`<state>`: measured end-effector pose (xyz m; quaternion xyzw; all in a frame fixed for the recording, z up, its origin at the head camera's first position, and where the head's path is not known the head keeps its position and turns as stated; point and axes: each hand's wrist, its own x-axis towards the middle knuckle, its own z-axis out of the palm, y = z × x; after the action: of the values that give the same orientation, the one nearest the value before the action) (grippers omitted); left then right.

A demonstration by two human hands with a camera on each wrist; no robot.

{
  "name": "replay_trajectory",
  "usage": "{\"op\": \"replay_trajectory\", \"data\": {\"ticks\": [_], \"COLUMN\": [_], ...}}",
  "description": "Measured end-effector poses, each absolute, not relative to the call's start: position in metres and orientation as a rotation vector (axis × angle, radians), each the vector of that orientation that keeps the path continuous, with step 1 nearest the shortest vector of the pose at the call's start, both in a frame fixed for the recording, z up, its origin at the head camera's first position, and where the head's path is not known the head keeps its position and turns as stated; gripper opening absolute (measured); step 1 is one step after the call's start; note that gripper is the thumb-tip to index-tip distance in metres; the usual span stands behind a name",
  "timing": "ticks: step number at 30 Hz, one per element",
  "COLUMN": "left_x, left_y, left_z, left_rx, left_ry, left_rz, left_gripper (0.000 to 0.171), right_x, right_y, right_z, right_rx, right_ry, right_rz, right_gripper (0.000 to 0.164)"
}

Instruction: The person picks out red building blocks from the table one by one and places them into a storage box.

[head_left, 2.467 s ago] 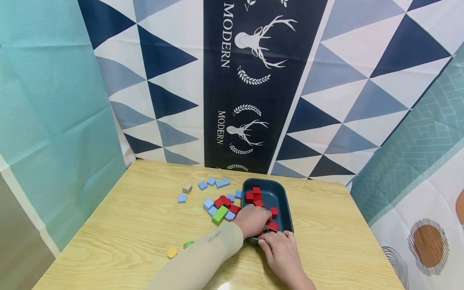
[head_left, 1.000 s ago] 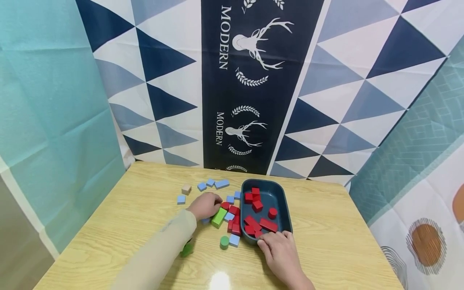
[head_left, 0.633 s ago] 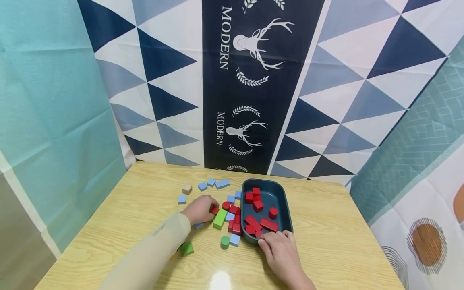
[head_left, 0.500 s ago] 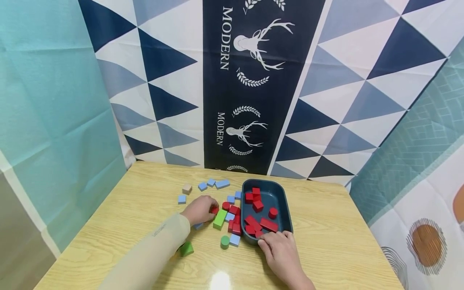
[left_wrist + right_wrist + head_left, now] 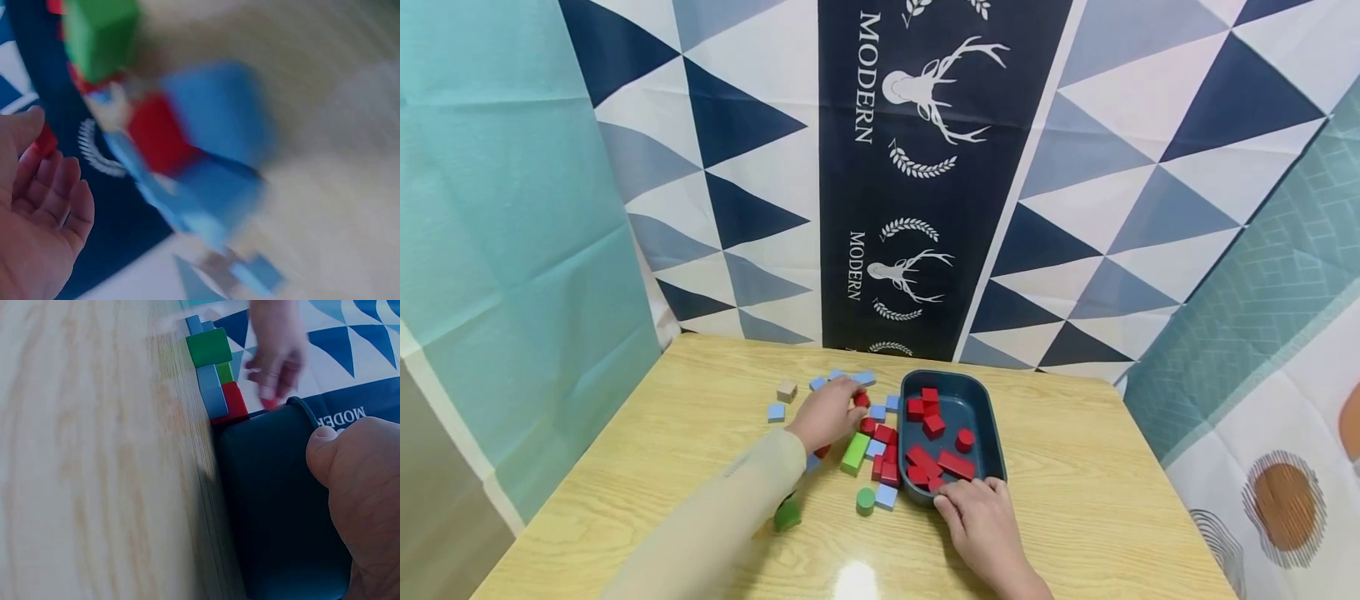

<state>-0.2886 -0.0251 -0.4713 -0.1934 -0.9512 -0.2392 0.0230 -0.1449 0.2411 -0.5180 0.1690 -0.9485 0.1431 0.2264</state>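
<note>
Between thumb and fingertips, my left hand (image 5: 827, 412) pinches a small red block (image 5: 861, 400), raised above the scattered blocks. The left wrist view shows the same red block (image 5: 45, 140) at the fingertips, its shape mostly covered. My right hand (image 5: 981, 521) grips the near rim of a dark blue tray (image 5: 958, 407); in the right wrist view its thumb (image 5: 322, 447) lies over the tray's edge. Several red blocks are inside the tray, among them a red cylinder (image 5: 965, 440). Left of the tray, more red blocks sit beside a light green block (image 5: 854, 454).
Several light blue blocks lie at the back, one (image 5: 776, 412) near a plain wooden cube (image 5: 787, 390). Closer in are a green cylinder (image 5: 865, 501), a blue block (image 5: 886, 497) and a dark green block (image 5: 787, 513) by the left sleeve. A patterned cloth (image 5: 752, 200) hangs behind the table.
My left hand has gone from inside the tray leftward to the loose blocks, picked up a red block and lifted it up and right. The right hand stays at the tray rim.
</note>
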Motion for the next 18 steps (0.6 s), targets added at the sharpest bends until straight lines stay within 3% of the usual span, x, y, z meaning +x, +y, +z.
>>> {"op": "replay_trajectory", "data": {"ticks": [5,10,18], "left_x": [-0.278,-0.270,-0.276], "left_y": [0.023,0.065,0.101], "left_z": [-0.450,-0.457,-0.488], "left_rx": [-0.718,-0.888,-0.749], "left_ry": [-2.929,-2.943,-3.002], "left_rz": [-0.842,-0.669,-0.122], "left_gripper": [0.037,0.040,0.035], "right_x": [-0.145,-0.147,-0.148], "right_y": [0.243,0.244,0.246], "right_z": [-0.519,-0.523,-0.524], "right_rx": [0.494,0.545,0.563], "right_ry": [-2.551,-2.452,-2.448], "right_rz": [0.380,0.369,0.390], "right_gripper": [0.009,0.013,0.012]}}
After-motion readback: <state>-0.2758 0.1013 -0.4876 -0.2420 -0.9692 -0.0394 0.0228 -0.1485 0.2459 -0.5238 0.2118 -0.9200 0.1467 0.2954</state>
